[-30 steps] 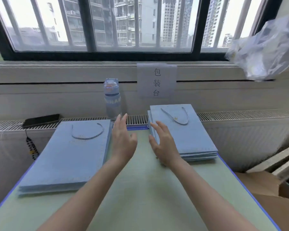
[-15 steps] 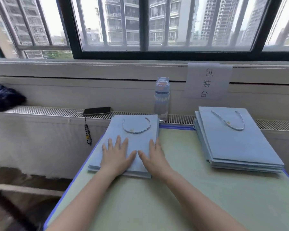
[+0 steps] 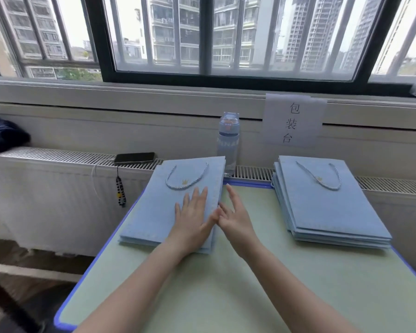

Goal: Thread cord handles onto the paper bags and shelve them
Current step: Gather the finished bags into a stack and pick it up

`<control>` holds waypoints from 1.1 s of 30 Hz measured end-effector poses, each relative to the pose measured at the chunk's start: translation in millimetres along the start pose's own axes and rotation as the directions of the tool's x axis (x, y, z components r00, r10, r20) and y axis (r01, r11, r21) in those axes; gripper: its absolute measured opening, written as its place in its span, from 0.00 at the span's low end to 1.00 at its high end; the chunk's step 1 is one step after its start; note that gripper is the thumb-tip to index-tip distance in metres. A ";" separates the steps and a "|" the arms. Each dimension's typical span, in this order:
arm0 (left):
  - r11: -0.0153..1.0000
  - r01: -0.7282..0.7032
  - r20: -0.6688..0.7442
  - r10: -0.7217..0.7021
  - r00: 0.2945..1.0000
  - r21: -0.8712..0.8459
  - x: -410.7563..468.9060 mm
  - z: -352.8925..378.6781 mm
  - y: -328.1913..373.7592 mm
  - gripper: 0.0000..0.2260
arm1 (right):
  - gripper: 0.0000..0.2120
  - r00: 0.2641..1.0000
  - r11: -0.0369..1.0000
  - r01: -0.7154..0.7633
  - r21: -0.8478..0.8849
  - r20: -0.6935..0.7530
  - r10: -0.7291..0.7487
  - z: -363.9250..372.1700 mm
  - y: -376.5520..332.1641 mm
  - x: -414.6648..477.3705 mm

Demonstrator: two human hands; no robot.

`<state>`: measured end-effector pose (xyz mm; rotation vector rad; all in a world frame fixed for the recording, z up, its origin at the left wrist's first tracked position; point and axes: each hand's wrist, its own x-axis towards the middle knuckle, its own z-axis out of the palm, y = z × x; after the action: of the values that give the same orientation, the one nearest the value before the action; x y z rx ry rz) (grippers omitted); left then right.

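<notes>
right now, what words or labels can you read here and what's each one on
"包装台": on the white paper sign on the wall.
Water bottle: white lettering on its band, too blurred to read.
Paper bags: a gold crown mark, no readable words.

two bag stacks (image 3: pixel 154 212) (image 3: pixel 327 212) on table (image 3: pixel 226 296), bottle (image 3: pixel 228 143) behind

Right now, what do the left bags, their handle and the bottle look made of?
Bags: matte light-blue paper or thin card, judging by flat sheets with crisp stacked edges.
Handle: twisted cord, pale blue and white; the spiral strands show, the fibre doesn't.
Bottle: probably translucent plastic, with an opaque blue lid; glass can't be ruled out.
</notes>
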<state>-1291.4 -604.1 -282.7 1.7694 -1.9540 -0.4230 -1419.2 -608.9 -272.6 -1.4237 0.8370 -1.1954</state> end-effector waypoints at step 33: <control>0.226 -0.305 -0.334 -0.104 0.937 -0.925 -39.4 -77.9 60.3 0.14 | 0.32 0.917 0.905 0.030 -0.425 -0.347 -0.194 -69.5 -56.5 -20.2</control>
<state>-1298.6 -551.4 -190.9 0.7273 -1.0070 -0.9701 -1497.2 -597.3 -225.5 -1.6162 1.3590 -1.4773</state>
